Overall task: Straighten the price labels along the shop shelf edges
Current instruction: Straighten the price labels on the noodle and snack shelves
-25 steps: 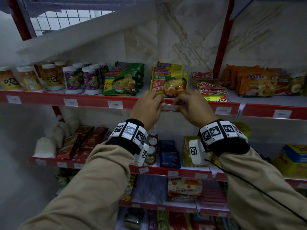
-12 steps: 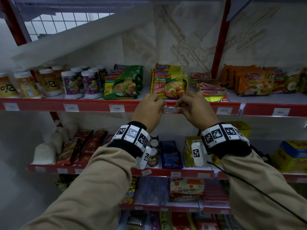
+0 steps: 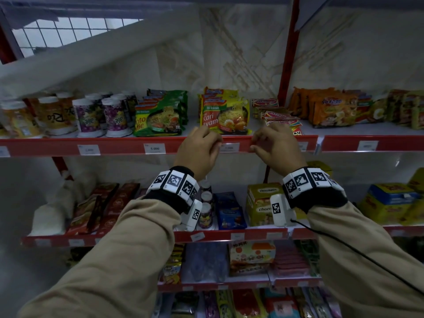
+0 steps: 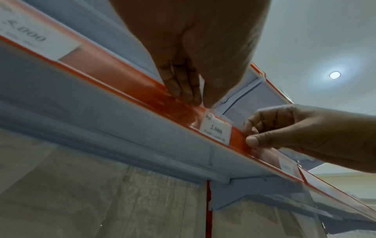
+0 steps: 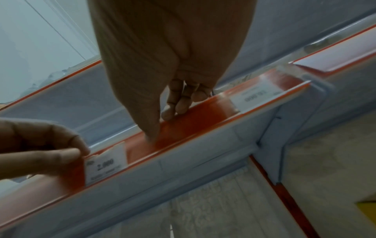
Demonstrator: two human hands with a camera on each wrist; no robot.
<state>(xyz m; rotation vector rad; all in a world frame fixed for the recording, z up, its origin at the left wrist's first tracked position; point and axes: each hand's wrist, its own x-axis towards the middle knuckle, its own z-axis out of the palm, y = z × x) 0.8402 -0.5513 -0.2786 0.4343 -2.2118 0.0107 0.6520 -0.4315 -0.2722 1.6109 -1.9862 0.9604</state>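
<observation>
Red shelf-edge strip (image 3: 114, 145) under the noodle packs | head: left grip (image 3: 199, 149) and right grip (image 3: 277, 145) have drawn apart, uncovering the 2.000 price label (image 3: 229, 147); it looks level, so I judge it nearly done | left wrist: left grip pinching the label's left corner | right wrist: right grip pinching the strip just beside the label | dim shop, patterned wall behind

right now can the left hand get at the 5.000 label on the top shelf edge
Probably yes. The left hand sits on the same red shelf edge, at the 2.000 label. The 5.000 label lies further left along that strip, with only bare rail between them.
</observation>
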